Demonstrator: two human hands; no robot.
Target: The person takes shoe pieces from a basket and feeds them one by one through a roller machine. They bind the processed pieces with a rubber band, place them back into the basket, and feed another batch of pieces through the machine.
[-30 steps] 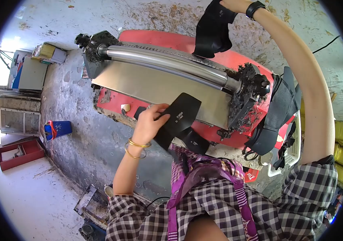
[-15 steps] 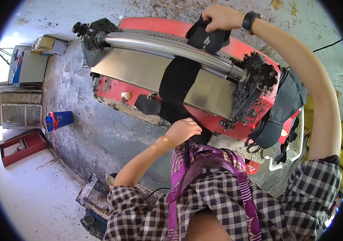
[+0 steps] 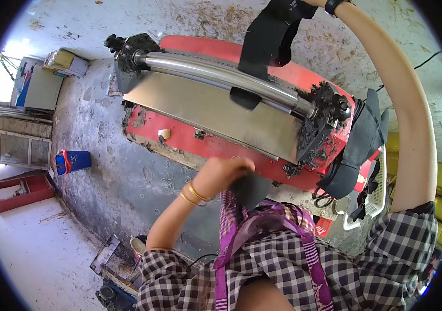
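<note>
My right hand point(image 3: 316, 3), cut off by the top edge of the view, holds a long black strip point(image 3: 262, 41) above the far side of the red machine point(image 3: 200, 44). The strip hangs down to the steel roller point(image 3: 221, 75), and its rounded end point(image 3: 245, 97) shows on the near side, over the metal plate point(image 3: 195, 106). My left hand point(image 3: 230, 172) is near the machine's front edge, fingers closed on a dark, blurred piece point(image 3: 252, 189) in front of the apron.
Black strips point(image 3: 353, 155) drape over the machine's right end, beside a white basket point(image 3: 379, 194). Black scraps cling around the roller's right mount point(image 3: 317, 111). A blue bin point(image 3: 78, 160) and a red box point(image 3: 24, 193) stand at left.
My right hand has risen with the strip, pulling most of it off the plate to the roller's far side. My left hand has shifted slightly down and now grips a dark piece.
</note>
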